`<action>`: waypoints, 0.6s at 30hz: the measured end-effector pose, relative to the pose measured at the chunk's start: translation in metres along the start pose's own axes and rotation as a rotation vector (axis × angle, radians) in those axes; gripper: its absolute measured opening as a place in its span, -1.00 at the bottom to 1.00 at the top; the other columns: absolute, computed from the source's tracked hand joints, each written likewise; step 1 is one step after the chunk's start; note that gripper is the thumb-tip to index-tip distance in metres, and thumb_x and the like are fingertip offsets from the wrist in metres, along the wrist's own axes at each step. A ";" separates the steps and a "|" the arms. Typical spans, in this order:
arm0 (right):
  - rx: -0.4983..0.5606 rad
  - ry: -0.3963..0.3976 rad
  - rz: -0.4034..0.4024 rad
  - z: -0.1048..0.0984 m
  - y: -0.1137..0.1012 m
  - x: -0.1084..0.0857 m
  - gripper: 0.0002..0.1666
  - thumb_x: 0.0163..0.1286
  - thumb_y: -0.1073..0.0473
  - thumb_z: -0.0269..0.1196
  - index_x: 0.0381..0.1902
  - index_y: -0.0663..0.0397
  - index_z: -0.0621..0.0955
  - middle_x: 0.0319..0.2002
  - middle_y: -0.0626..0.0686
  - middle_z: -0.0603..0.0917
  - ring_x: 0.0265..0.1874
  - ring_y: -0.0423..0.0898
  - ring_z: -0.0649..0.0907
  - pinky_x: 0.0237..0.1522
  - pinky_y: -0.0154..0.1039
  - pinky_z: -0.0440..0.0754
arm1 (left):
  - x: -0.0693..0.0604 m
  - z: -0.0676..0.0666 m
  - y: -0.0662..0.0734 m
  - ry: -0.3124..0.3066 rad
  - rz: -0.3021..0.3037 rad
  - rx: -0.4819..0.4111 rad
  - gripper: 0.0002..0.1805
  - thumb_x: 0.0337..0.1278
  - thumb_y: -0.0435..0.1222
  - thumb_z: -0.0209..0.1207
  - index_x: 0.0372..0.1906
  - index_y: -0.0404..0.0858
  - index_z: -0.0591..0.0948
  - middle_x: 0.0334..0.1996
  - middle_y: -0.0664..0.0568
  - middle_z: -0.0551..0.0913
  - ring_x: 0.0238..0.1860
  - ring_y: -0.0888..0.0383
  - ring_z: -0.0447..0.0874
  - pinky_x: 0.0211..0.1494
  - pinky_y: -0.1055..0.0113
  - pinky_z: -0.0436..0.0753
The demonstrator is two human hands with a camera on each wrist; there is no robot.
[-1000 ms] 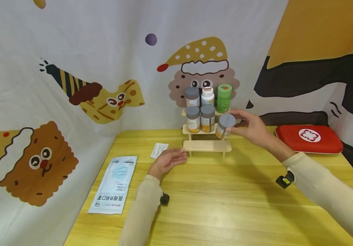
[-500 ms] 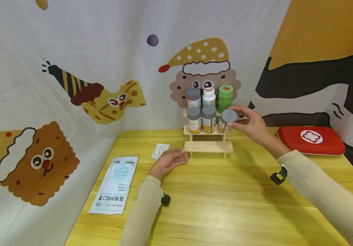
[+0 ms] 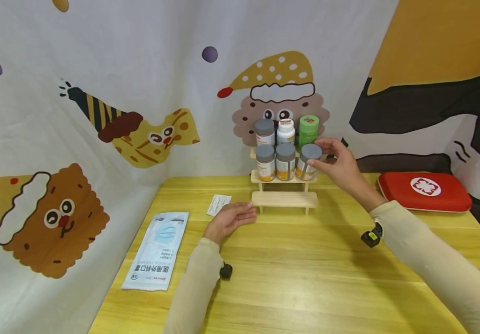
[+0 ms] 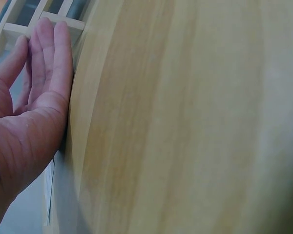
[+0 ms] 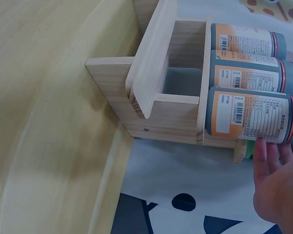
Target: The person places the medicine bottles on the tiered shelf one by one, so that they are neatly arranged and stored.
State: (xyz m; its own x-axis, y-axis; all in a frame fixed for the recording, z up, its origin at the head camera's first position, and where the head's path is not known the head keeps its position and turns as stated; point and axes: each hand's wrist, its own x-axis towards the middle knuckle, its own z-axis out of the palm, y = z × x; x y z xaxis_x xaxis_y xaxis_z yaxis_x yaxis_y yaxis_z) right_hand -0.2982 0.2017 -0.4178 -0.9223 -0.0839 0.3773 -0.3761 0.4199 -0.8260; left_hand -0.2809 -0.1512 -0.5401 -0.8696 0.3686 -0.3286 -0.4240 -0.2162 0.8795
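A three-step wooden display stand (image 3: 283, 199) stands on the table. My right hand (image 3: 340, 164) pinches a grey-capped pill bottle (image 3: 305, 170) by its upper part, thumb and fingers on opposite sides. That bottle is upright at the right end of the middle step; in the right wrist view its base (image 5: 216, 113) meets the step. Two like bottles, one of them a grey-capped bottle (image 3: 285, 168), are in line to its left. With fingers extended, my left hand (image 3: 228, 221) has its fingertips at the stand's lower left corner, as the left wrist view also shows with the stand (image 4: 19, 34).
On the top step are another grey-capped bottle (image 3: 264, 134), a white bottle (image 3: 286, 133) and a green canister (image 3: 308, 132). A red first-aid case (image 3: 425, 191) lies right. Left lie a packaged face mask (image 3: 156, 250) and a small paper slip (image 3: 218, 204). A printed curtain hangs behind.
My right hand has brought the tilted bottle up and back onto the middle step and set it upright there. The left hand has stayed by the stand's corner.
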 end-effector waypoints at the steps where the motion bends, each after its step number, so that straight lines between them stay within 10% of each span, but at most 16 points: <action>1: -0.006 0.006 -0.001 0.001 0.000 0.001 -0.33 0.43 0.05 0.47 0.41 0.02 0.49 0.23 0.06 0.60 0.09 -0.30 0.56 0.02 -0.55 0.63 | 0.000 0.000 0.000 -0.003 0.001 -0.001 -0.74 0.58 -0.38 0.14 0.18 -0.44 0.58 -0.14 -0.02 0.79 -0.05 0.11 0.83 0.36 0.05 0.77; 18: -0.044 0.077 0.113 0.014 -0.009 0.001 -0.26 0.43 -0.13 0.45 0.40 0.07 0.48 0.33 0.14 0.55 0.23 0.04 0.57 0.05 -0.41 0.56 | 0.005 -0.003 -0.002 0.003 -0.020 -0.026 -0.71 0.59 -0.39 0.13 0.23 -0.46 0.55 -0.15 -0.03 0.79 -0.06 0.12 0.83 0.28 0.12 0.82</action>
State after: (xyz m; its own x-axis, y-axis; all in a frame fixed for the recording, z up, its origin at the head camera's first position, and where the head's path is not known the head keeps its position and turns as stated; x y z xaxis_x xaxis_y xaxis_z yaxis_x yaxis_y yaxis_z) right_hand -0.2965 0.1855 -0.4156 -0.9482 0.0353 0.3157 -0.2647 0.4617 -0.8466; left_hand -0.2847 -0.1512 -0.5447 -0.8614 0.3708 -0.3470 -0.4478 -0.2322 0.8635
